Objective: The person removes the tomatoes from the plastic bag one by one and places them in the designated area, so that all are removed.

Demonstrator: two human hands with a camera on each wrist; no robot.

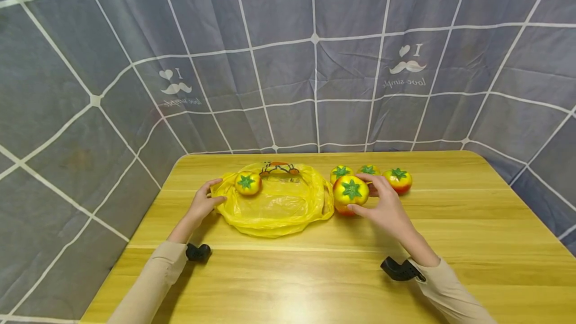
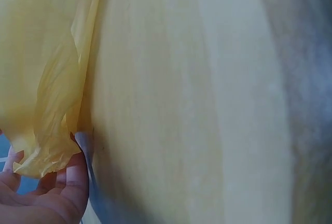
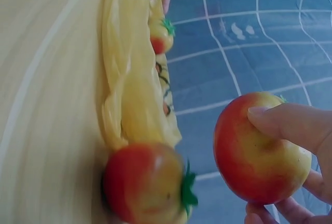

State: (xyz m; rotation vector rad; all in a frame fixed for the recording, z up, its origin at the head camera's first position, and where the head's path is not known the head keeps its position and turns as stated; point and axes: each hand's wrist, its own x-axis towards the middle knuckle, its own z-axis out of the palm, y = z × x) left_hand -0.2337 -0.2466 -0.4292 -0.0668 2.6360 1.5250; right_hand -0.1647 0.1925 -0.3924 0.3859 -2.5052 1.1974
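A yellow plastic bag [image 1: 270,214] lies with its mouth spread on the wooden table, and one toy tomato [image 1: 247,183] sits inside its left part. At the bag's left edge, my left hand [image 1: 202,205] holds the plastic [image 2: 49,156] between thumb and fingers. My right hand [image 1: 389,210] grips a red-and-yellow toy tomato [image 3: 259,151] with a green leafy top, raised just right of the bag. Below that fruit, another tomato [image 3: 145,182] rests on the table against the bag, mostly hidden in the head view.
Behind the right hand stand more toy tomatoes: one [image 1: 340,171] by the bag, one [image 1: 369,169] partly hidden, and one [image 1: 398,180] to the right. A grey curtain [image 1: 288,74] with white lines hangs beyond the table [image 1: 288,279]. Black wrist mounts [image 1: 198,252] are on both sleeves.
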